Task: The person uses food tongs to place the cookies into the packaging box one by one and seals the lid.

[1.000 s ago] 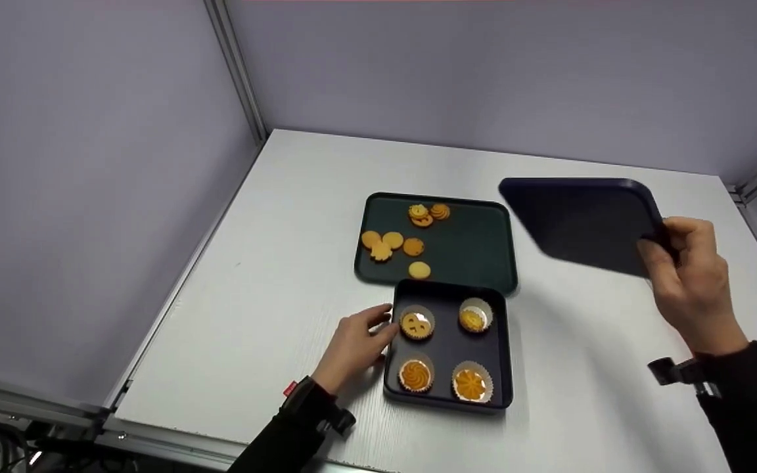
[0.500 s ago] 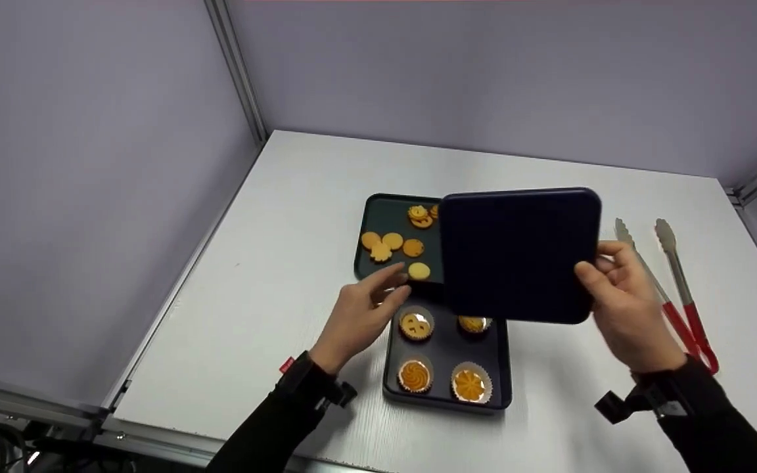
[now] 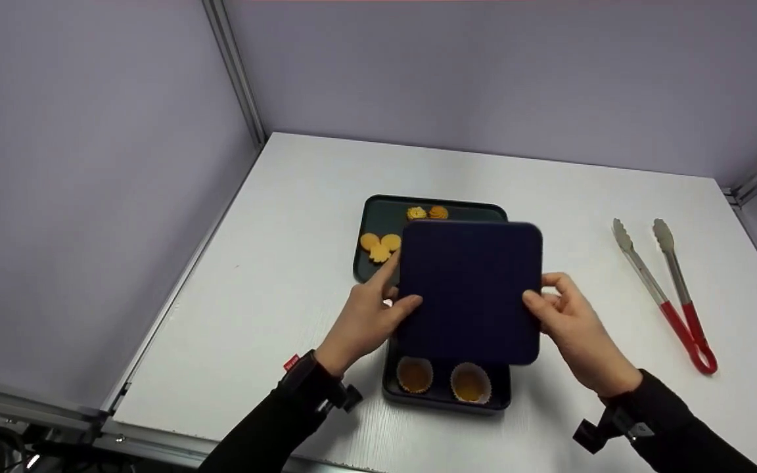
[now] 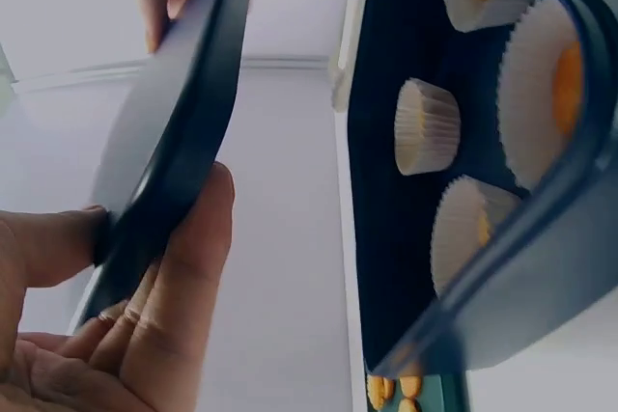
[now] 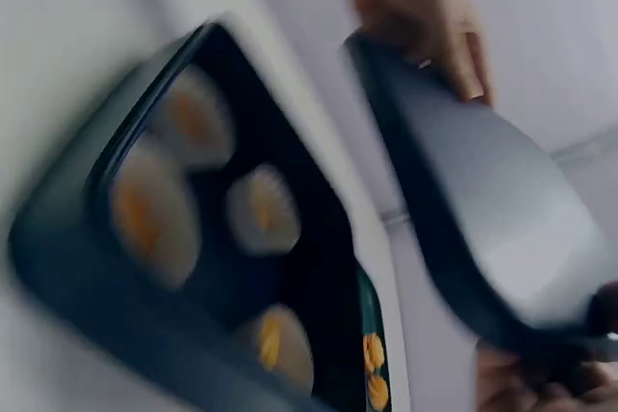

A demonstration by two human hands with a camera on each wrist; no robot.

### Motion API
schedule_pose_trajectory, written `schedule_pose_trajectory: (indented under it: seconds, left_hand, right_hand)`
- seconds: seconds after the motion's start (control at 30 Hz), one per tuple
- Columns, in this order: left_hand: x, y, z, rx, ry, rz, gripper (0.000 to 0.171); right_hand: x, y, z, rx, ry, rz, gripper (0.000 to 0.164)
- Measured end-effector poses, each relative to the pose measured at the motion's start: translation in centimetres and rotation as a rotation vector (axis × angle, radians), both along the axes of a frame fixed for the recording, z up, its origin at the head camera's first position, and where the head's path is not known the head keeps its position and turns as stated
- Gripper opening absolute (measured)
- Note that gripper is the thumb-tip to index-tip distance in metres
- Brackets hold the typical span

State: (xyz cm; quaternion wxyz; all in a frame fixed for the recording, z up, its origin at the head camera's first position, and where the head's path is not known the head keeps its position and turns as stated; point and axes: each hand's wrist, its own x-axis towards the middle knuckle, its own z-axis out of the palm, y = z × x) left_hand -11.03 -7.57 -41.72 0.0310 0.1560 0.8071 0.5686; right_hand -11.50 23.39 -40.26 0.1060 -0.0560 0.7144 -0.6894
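A dark blue lid hangs above a dark blue square box, apart from it and hiding its far half in the head view. My left hand pinches the lid's left edge, thumb on top and fingers beneath. On the opposite edge, my right hand grips the lid between thumb and fingers. Inside the box stand several paper cups, such as this near-left paper cup, each with a cookie in it. The left wrist view shows the gap between the lid and the box.
Behind the box lies a dark green tray, partly covered by the lid. Several cookies rest on it. Red-handled metal tongs lie spread on the white table at the right. Grey panels stand around the table.
My right hand has brought the lid leftward and down over the box, uncovering the tongs from view. My left hand has left the box's side and taken hold of the lid's left edge.
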Motion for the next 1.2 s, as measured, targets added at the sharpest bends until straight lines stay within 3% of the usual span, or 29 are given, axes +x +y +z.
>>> schedule_pose_trajectory:
  seconds: [0.13,0.3,0.6,0.93,1.2]
  left_hand:
    - [0.3,-0.3,-0.4,-0.137,-0.064,0.004,0.078]
    - [0.7,-0.4,-1.0,-0.292,-0.119,0.003,0.079]
    - [0.9,0.0,-2.2,-0.468,-0.112,0.010,0.077]
    - [0.9,0.0,-3.7,-0.505,-0.097,0.028,0.071]
    - [0.8,0.1,-4.6,-0.465,-0.135,0.032,0.063]
  right_hand:
    - [0.3,0.0,-0.9,0.306,-0.007,0.061,0.031]
    - [0.7,0.0,-2.2,0.498,-0.040,0.148,0.039]
    - [1.2,0.3,-3.9,0.531,-0.122,0.216,0.041]
    - [1.3,-0.2,-4.6,0.546,-0.107,0.205,0.037]
    - [1.3,-0.4,-5.0,0.551,-0.128,0.203,0.036]
